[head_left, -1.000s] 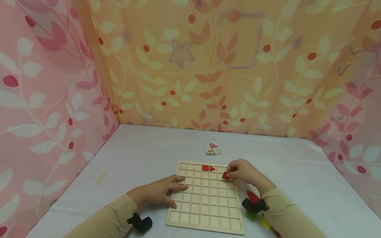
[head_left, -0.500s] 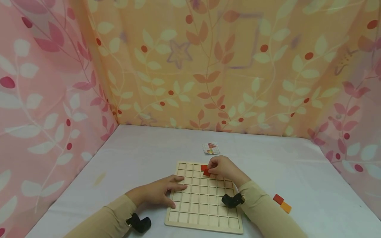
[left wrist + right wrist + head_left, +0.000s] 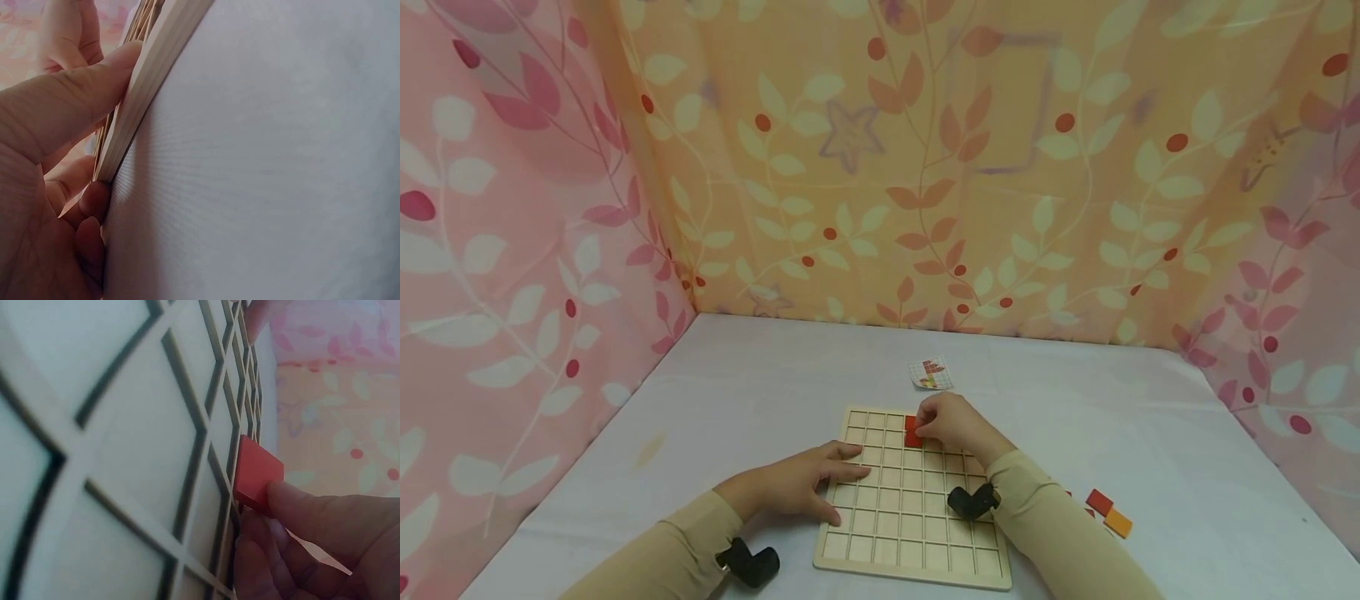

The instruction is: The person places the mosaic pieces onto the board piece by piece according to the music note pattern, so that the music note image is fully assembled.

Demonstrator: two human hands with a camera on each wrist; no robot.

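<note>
A pale wooden board (image 3: 887, 527) divided into square cells lies on the table. My right hand (image 3: 953, 423) pinches a red square tile (image 3: 913, 439) between thumb and fingers, over the second row from the far edge. In the right wrist view this red tile (image 3: 257, 474) stands tilted against the grid ridges. Just beyond it, another red square tile (image 3: 910, 422) sits in the far row, and the hand covers the cells to its right. My left hand (image 3: 797, 482) rests on the board's left edge with fingers spread. The left wrist view has its thumb (image 3: 103, 84) against the board's side.
Loose tiles lie right of the board, among them a red square (image 3: 1100, 501) and an orange one (image 3: 1117, 523); the right sleeve partly hides others. Behind the board is a small printed grid card (image 3: 931, 373). Patterned curtains (image 3: 865, 208) enclose the white table.
My right hand has carried the red square tile leftward from the board's right edge to just below the placed red square. The left hand has stayed on the board's edge.
</note>
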